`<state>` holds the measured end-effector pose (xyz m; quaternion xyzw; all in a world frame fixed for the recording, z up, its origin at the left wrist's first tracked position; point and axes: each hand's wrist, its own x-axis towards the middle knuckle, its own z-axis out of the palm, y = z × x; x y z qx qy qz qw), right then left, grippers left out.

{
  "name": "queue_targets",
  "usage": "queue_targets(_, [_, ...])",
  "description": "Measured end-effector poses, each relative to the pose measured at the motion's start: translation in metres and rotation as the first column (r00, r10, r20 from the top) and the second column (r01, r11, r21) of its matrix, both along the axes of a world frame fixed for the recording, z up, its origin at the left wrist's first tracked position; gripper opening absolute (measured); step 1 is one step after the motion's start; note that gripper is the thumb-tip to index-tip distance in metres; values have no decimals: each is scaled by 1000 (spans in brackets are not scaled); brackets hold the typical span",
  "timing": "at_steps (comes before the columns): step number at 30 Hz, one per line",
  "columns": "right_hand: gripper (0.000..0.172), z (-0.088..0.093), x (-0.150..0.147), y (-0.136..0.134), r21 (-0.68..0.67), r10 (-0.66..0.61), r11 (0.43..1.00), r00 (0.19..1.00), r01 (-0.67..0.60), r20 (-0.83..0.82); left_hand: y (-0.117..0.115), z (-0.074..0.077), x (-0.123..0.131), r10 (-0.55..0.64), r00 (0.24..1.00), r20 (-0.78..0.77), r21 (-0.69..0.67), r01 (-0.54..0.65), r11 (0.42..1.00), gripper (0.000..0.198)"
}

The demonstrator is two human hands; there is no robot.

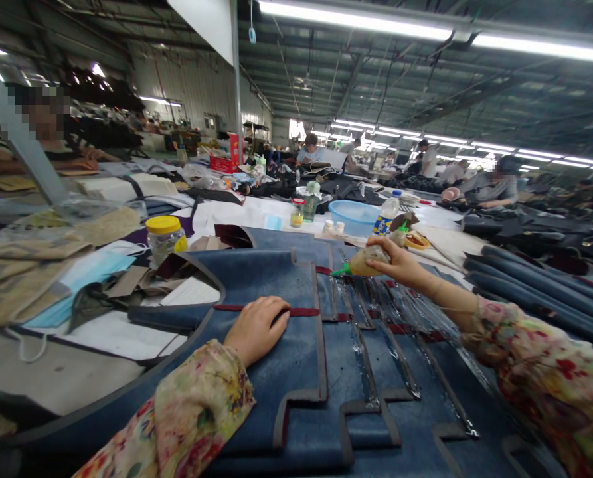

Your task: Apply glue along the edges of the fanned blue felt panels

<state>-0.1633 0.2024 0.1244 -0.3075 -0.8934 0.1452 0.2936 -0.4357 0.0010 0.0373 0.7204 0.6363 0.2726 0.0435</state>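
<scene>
Big leather-goods factory floor: blue cut panels (296, 358) stacked under the left hand (257, 328), rolls (535, 285) right of the right hand (398, 262), workers (310, 149) at long tables (256, 212) beyond both, strip lights (356, 18) overhead

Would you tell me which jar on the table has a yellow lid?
The wide clear plastic jar beside the blue face mask; the small glass jar by the blue plastic basin has a red lid.

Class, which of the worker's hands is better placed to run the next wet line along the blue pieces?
Probably the right. The right hand grips the squeeze bottle, its green nozzle over the staggered blue pieces; the left hand lies flat on the top blue panel, holding nothing.
</scene>
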Motion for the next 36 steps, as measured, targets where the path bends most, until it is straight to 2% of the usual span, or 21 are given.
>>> queue_targets(14, [44,-5,-15,33,-4,-126,992,990,126,-59,0,1,0,7,1000,13,-23,-6,1000,26])
queue_targets(26, [47,-21,-26,82,-46,-206,978,972,202,-110,0,0,0,8,1000,28,-15,-8,1000,27])
queue_targets(36, [45,-15,-44,90,-199,-329,933,934,299,-139,0,3,0,12,999,38,-47,-10,999,27])
